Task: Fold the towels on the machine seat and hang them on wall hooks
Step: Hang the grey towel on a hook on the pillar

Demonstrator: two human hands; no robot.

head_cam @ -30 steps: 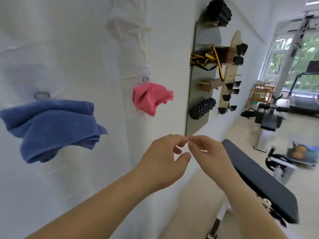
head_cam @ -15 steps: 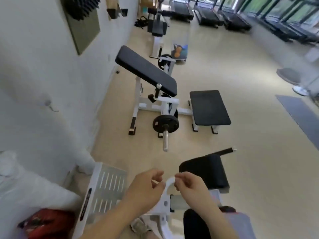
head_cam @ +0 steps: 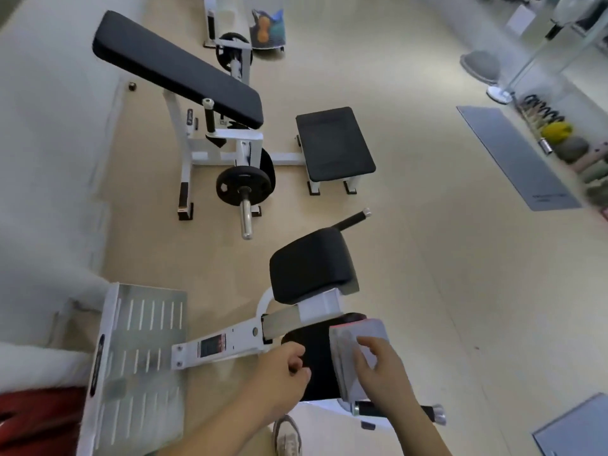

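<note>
- While the right hand [head_cam: 383,373] lies on the folded light grey towel [head_cam: 357,357], its fingers [head_cam: 365,343] spread over the top of the cloth; I cannot tell if they pinch the towel or only press on it.
- The left hand [head_cam: 283,373] is just beside, over the black padded machine seat [head_cam: 317,366], with the fingers curled in and nothing visible inside them.
- The grey towel sits on the right part of this seat, and a thin pink edge shows along its far side.
- Beyond the seat, a black rounded pad [head_cam: 311,264] stands on a white metal frame [head_cam: 230,343].
- To the left of the frame, a ribbed silver metal footplate [head_cam: 141,357] leans near the white wall [head_cam: 42,159].
- A grey shoe [head_cam: 288,436] shows on the floor between the two forearms.
- Farther away stands a white bench machine with a long black inclined pad [head_cam: 177,67], a black weight plate [head_cam: 243,185] and a flat black square seat [head_cam: 334,143].
- A grey floor mat [head_cam: 513,156] lies at the right, well apart.
</note>
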